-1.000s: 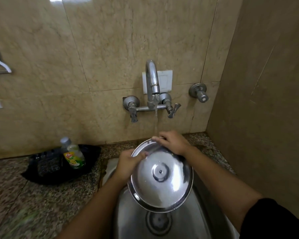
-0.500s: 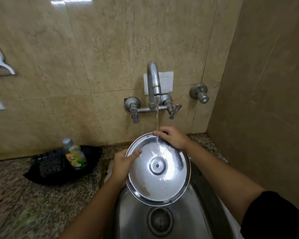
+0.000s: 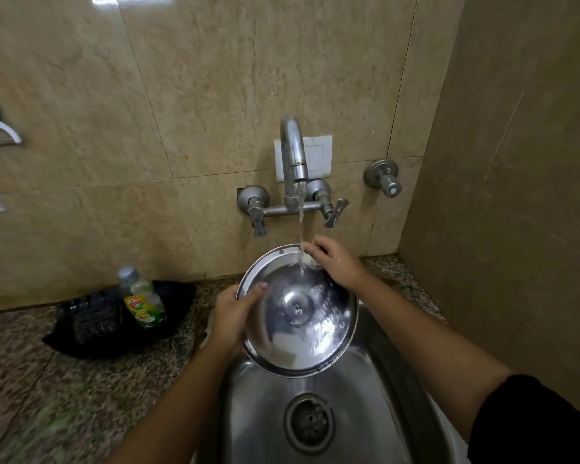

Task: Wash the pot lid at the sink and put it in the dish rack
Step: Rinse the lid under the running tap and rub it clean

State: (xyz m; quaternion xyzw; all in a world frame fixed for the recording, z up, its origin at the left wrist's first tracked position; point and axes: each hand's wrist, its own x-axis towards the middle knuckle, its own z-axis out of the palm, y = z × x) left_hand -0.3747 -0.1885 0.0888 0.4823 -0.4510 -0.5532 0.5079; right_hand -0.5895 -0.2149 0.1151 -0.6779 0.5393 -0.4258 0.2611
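Steel gleams under the stream as the round stainless pot lid (image 3: 297,309) tilts above the stainless sink basin (image 3: 375,396), its rim up near the wall and its dished face turned to the camera. Water drops from the curved chrome wall tap (image 3: 292,155) and strikes the lid close to its upper rim, sheeting down past the small centre rivet. The left hand (image 3: 233,316) is clamped on the lid's left edge, thumb over the face and fingers behind. The right hand (image 3: 335,262) curls over the top right rim, right by the falling water; fingers closed on the edge, though whether it pinches or only steadies is hard to call.

This looks like the rinse, mid-wash. Next, a guess: turn the lid so the water reaches the lower half, tip it to drain, then carry it off. No dish rack shows here, so that is a reach out of view.

On the speckled granite counter (image 3: 64,380), a clear plastic bottle of green dish liquid (image 3: 143,301) sits in a black tray (image 3: 108,339). Its yellow-green label carries red lettering, too blurred to read surely.
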